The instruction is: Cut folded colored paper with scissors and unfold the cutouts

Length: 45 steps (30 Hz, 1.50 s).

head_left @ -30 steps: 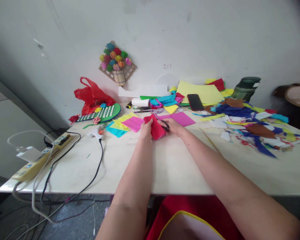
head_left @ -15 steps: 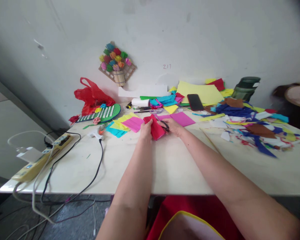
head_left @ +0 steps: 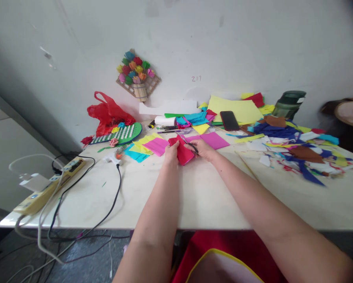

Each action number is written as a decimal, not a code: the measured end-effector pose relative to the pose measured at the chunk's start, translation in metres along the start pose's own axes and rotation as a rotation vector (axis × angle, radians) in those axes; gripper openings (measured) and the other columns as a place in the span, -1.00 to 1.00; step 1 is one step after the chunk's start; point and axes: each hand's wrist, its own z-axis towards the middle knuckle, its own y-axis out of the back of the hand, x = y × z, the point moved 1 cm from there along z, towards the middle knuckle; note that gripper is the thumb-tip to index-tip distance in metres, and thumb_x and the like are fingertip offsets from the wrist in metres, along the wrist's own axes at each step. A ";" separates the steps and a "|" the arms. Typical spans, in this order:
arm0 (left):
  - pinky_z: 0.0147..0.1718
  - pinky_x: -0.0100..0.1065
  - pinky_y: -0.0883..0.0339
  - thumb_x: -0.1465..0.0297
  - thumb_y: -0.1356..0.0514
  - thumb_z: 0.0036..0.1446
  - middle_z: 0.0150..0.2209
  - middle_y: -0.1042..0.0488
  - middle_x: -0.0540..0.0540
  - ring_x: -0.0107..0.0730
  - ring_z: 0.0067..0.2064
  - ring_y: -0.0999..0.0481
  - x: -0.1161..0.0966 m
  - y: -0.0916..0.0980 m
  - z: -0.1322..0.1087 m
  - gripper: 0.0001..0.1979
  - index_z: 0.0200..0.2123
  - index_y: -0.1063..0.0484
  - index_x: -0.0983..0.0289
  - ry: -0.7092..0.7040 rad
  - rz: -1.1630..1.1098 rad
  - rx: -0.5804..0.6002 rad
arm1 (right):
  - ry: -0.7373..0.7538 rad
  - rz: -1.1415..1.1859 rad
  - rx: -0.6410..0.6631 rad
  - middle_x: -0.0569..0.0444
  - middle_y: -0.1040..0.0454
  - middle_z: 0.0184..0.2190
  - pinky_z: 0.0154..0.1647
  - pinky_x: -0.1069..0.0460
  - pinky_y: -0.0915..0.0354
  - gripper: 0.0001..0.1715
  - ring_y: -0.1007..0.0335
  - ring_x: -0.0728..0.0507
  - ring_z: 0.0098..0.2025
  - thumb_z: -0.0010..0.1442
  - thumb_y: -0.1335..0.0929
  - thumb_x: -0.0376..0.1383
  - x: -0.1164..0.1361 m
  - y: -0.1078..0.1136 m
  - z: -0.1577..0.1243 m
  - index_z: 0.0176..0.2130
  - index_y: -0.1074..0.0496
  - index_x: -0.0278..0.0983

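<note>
My left hand (head_left: 172, 153) is closed on the left side of a folded piece of red paper (head_left: 184, 153), holding it just above the white table. My right hand (head_left: 202, 149) grips a pair of scissors (head_left: 193, 148) by the dark handles. Their blades point up and left, at the top edge of the red paper; whether they are cutting into it I cannot tell. Pink paper (head_left: 214, 140) lies behind my right hand. Left of my left hand are another pink sheet (head_left: 156, 146), yellow paper (head_left: 142, 144) and blue paper (head_left: 137, 155).
A white glue gun (head_left: 114, 157) and a power strip (head_left: 51, 192) with trailing cables are on the left. A red plastic bag (head_left: 105, 114) stands behind. A phone (head_left: 229, 120), a green bottle (head_left: 289, 105), a thin stick (head_left: 248, 167) and heaped paper scraps (head_left: 306, 154) are on the right.
Hardly anything differs. The scissors in my right hand have shifted very slightly, while my left hand and the red paper stay in place.
</note>
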 end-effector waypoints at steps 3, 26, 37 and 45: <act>-0.35 -0.24 -0.42 0.48 -0.26 -0.07 -0.52 -0.47 0.09 -0.34 -0.52 -0.49 -0.001 0.000 -0.001 -0.90 -0.42 -0.39 0.35 0.006 0.013 -0.013 | 0.002 0.002 0.013 0.26 -0.22 -0.78 -0.80 0.16 -0.05 -0.65 -0.09 0.08 -0.76 -0.11 -0.45 -0.13 0.001 0.000 -0.001 -0.58 -0.30 -0.29; -0.36 -0.27 -0.42 0.46 -0.28 -0.11 -0.50 -0.49 0.09 -0.34 -0.48 -0.51 -0.010 0.001 -0.005 -0.85 -0.40 -0.40 0.34 -0.069 -0.043 -0.010 | 0.052 -0.169 -0.399 0.07 -0.45 -0.61 -0.68 0.11 -0.21 -0.62 -0.34 -0.03 -0.63 -0.02 -0.37 -0.03 0.011 0.034 -0.006 -0.37 -0.46 -0.30; -0.39 -0.31 -0.42 0.43 -0.34 -0.18 -0.51 -0.48 0.05 -0.37 -0.49 -0.49 -0.012 -0.001 -0.008 -0.78 -0.41 -0.41 0.33 -0.080 -0.029 0.034 | -0.281 -1.192 -0.379 -0.26 -0.50 -0.24 -0.29 -0.04 -0.31 -0.61 -0.44 -0.31 -0.16 0.00 -0.36 -0.15 -0.001 0.053 -0.001 -0.22 -0.51 -0.36; -0.38 -0.30 -0.42 0.38 -0.38 -0.24 -0.50 -0.49 0.06 -0.36 -0.49 -0.50 -0.006 0.000 -0.006 -0.70 -0.37 -0.42 0.33 -0.068 0.016 0.070 | -0.275 -1.182 -0.286 -0.18 -0.51 -0.26 -0.33 0.00 -0.28 -0.68 -0.44 -0.25 -0.20 -0.12 -0.43 -0.22 0.001 0.051 -0.003 -0.29 -0.52 -0.31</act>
